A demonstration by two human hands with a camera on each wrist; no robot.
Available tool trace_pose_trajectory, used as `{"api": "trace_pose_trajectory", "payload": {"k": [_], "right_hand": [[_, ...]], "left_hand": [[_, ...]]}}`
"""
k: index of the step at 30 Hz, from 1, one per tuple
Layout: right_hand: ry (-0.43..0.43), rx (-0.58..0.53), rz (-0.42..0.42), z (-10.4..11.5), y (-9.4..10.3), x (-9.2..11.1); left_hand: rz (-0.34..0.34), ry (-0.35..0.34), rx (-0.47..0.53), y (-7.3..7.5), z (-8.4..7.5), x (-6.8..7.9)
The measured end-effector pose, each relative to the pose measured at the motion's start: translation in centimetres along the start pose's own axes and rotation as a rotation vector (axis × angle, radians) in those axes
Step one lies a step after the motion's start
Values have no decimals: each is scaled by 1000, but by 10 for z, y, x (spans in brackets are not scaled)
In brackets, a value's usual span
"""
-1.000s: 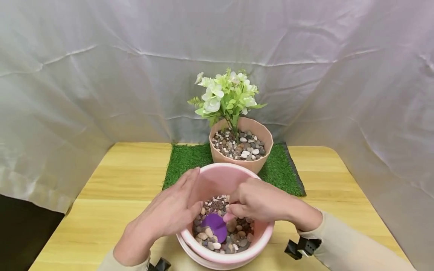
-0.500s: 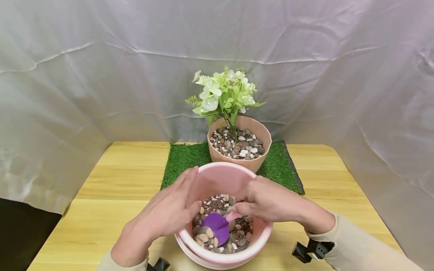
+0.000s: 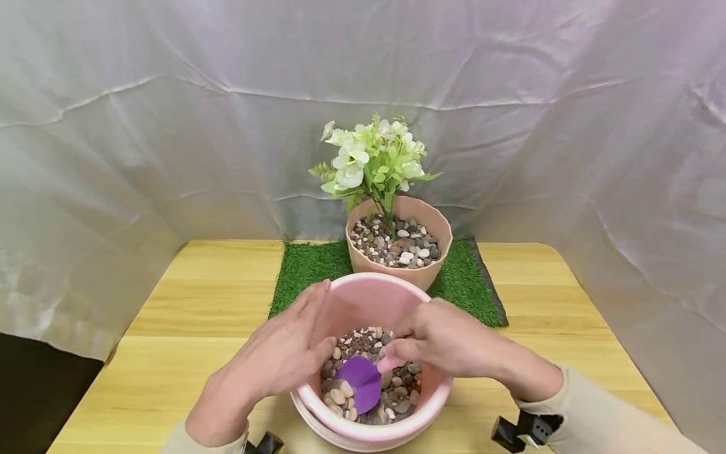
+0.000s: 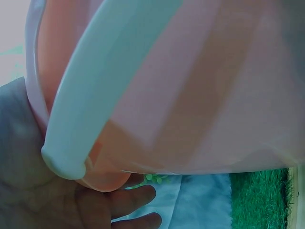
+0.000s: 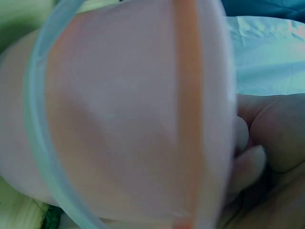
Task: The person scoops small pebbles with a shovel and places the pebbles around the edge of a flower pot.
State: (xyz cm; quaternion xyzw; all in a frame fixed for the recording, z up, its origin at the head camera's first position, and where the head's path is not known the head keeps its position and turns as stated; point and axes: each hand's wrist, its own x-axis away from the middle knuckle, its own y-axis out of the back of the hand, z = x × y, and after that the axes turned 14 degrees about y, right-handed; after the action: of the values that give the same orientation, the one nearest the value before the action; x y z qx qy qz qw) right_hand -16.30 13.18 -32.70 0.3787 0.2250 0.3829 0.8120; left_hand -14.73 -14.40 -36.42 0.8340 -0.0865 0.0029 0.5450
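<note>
A pink bucket [image 3: 377, 430] stands at the front middle of the table, with pebbles [image 3: 403, 407] and brown grit inside. My left hand [image 3: 272, 353] holds its left rim, thumb over the inner side and fingers along the outside. In the left wrist view, the fingers [image 4: 133, 200] lie beside the bucket's pale handle [image 4: 105, 76]. With my right hand [image 3: 448, 337], reaching in over the right rim, I grip the pink handle of a small purple shovel [image 3: 363, 384]. Its blade is down among the pebbles, with several tan pebbles at its left edge. The right wrist view shows mostly the bucket's outer wall [image 5: 119, 105].
Right behind the bucket, a peach planter [image 3: 428, 277] with white flowers [image 3: 377, 154] and mixed pebbles sits on a green turf mat [image 3: 306, 265]. The wooden table [image 3: 198, 302] has grey cloth [image 3: 227, 139] hanging along its back and sides.
My right hand has shifted slightly right, showing more of the shovel's pink handle. The blade has tilted a little among the pebbles, and some tan ones have moved. My left hand stays on the rim.
</note>
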Motion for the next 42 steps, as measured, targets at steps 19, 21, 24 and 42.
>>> {"api": "trace_pose_trajectory", "payload": {"k": [19, 21, 24, 42], "right_hand": [[-47, -180, -191, -6, 10, 46], [-39, -191, -203, -6, 10, 50], [-36, -200, -213, -8, 8, 56], [-88, -302, -298, -25, 0, 74]], "left_hand": [[-20, -16, 2, 0, 2, 1], [-23, -22, -1, 0, 2, 1], [-27, -29, 0, 0, 3, 1], [-19, -36, -12, 0, 1, 1]]}}
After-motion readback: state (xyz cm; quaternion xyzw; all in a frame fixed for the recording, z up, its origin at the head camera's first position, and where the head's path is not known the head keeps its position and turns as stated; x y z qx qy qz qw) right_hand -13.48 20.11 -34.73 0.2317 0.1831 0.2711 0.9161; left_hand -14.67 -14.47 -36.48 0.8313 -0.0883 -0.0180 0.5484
